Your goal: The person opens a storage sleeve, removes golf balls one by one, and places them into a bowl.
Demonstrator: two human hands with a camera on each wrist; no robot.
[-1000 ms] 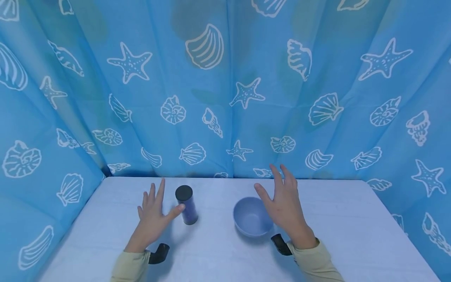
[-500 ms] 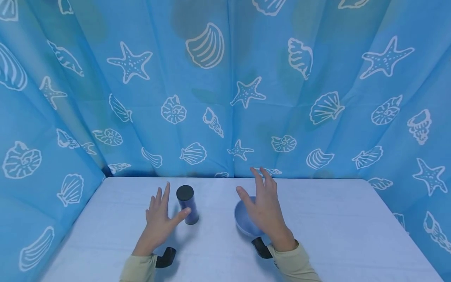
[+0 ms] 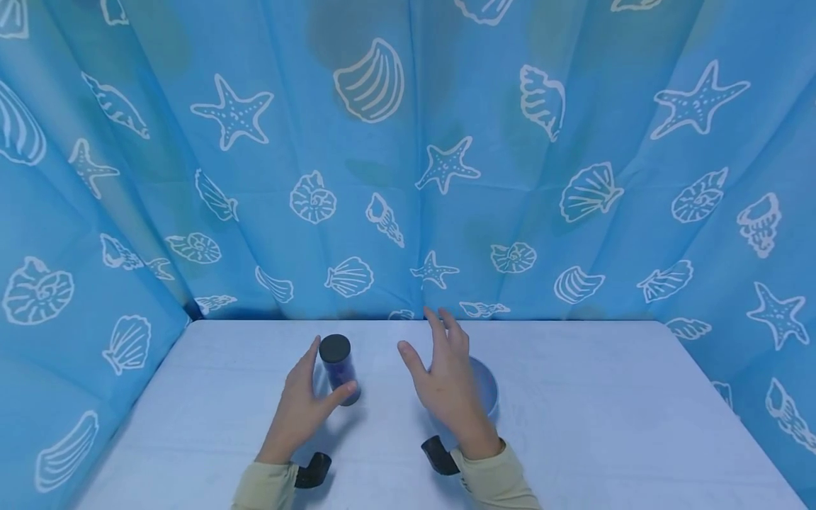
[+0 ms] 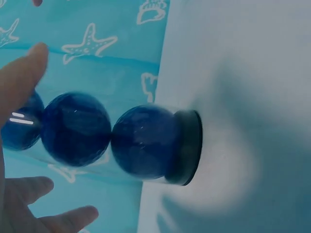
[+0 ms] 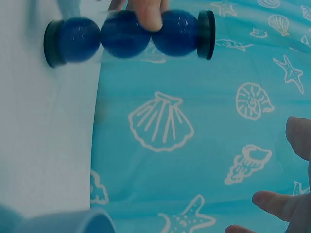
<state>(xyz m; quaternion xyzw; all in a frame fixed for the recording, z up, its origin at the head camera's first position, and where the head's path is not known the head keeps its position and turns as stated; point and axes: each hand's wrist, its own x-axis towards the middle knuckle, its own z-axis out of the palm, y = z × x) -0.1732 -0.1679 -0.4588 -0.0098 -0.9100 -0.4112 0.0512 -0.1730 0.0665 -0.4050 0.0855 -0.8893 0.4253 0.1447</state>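
Note:
A clear tube (image 3: pixel 339 370) with black end caps stands upright on the table, left of centre. Three dark blue balls (image 4: pixel 76 128) are stacked inside it. My left hand (image 3: pixel 301 411) is spread around the tube's near left side, thumb in front and fingers on the far side; whether the skin touches it I cannot tell. In the left wrist view the thumb (image 4: pixel 26 73) and fingers stay straight about the tube. My right hand (image 3: pixel 449 389) hovers with extended fingers over a blue bowl (image 3: pixel 488 388), hiding much of it, and holds nothing.
A white cloth covers the table (image 3: pixel 605 418). Behind and beside it hangs a blue curtain (image 3: pixel 382 156) printed with shells and starfish. Each wrist carries a black camera mount (image 3: pixel 314 470).
My left hand has moved right, until its thumb and fingers flank the tube. My right hand has swung left across the bowl. Tube and bowl stay in place.

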